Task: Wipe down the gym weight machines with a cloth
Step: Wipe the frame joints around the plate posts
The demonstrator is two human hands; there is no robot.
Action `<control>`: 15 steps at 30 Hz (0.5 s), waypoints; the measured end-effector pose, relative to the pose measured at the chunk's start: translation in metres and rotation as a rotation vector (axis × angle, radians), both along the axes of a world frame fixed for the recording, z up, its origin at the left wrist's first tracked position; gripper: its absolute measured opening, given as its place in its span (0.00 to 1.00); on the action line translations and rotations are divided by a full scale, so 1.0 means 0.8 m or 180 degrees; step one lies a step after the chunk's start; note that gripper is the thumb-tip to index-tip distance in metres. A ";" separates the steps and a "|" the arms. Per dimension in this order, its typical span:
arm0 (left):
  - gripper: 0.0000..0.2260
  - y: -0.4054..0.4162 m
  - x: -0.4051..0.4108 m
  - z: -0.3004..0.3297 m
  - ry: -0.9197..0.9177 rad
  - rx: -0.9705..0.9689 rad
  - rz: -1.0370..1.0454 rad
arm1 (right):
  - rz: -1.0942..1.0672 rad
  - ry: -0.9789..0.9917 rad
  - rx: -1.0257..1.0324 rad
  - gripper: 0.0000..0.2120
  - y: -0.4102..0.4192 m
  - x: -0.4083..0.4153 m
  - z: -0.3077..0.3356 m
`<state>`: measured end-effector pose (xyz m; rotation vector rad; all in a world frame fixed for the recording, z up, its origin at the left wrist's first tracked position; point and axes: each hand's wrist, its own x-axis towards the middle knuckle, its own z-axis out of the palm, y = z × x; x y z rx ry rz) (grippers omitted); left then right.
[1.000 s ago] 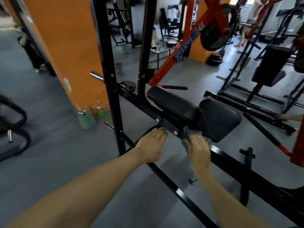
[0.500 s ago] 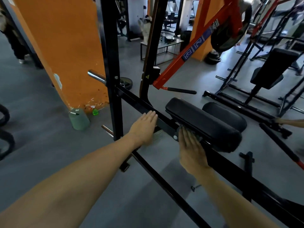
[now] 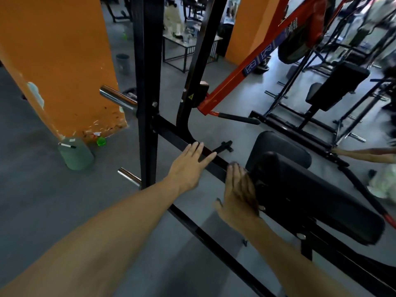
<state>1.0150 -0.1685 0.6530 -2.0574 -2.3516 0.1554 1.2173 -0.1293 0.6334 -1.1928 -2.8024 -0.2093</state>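
A black weight machine stands before me, with a long padded bench and a round seat pad behind it. My left hand lies flat, fingers straight, on the machine's low black frame bar. My right hand presses flat against the near end of the padded bench. The cloth is hidden under that palm; no part of it shows. A black upright post rises just left of my left hand.
An orange pillar stands at the left, with a green jug at its foot. Chrome pegs stick out of the upright. A red lever arm slants overhead. More black machines fill the right; another person's arm reaches in there.
The view has swung right and closer. My left hand slid further along the frame bar. My right hand moved up onto the bench pad's end, and the grey cloth went out of sight under it.
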 end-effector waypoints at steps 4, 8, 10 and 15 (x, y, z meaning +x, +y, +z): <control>0.41 0.004 -0.025 0.010 0.0131 -0.0077 -0.0306 | -0.0041 -0.0032 -0.0374 0.44 0.017 -0.076 0.012; 0.40 0.006 -0.050 0.015 -0.0048 -0.0023 -0.0510 | 0.0237 0.0465 -0.1110 0.37 0.049 -0.018 0.027; 0.38 0.008 -0.054 0.015 -0.0218 -0.0042 -0.0550 | -0.0191 0.0878 -0.1166 0.34 0.041 0.013 0.033; 0.36 0.006 -0.052 0.018 -0.0446 -0.0018 -0.0552 | -0.0576 0.1138 -0.0453 0.32 0.015 -0.036 0.025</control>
